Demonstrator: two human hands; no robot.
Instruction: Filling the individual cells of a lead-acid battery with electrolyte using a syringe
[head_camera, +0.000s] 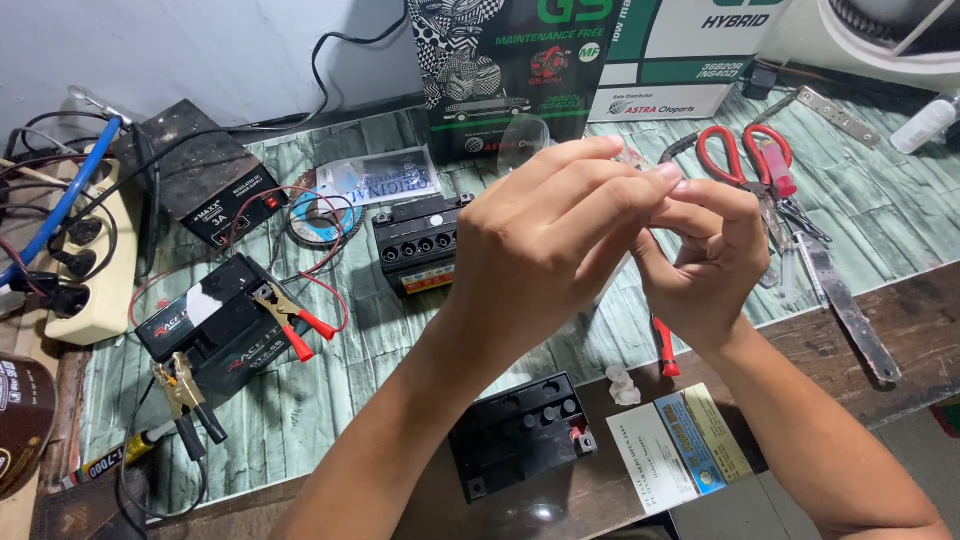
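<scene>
while pinching small clear piece between left hand (545, 250) and right hand (705, 265) above black battery (520, 432): mid-handling; needs steady fingertip grip next.

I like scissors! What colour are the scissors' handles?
Red. The scissors lie beyond the hands, clearest in the head view.
</scene>
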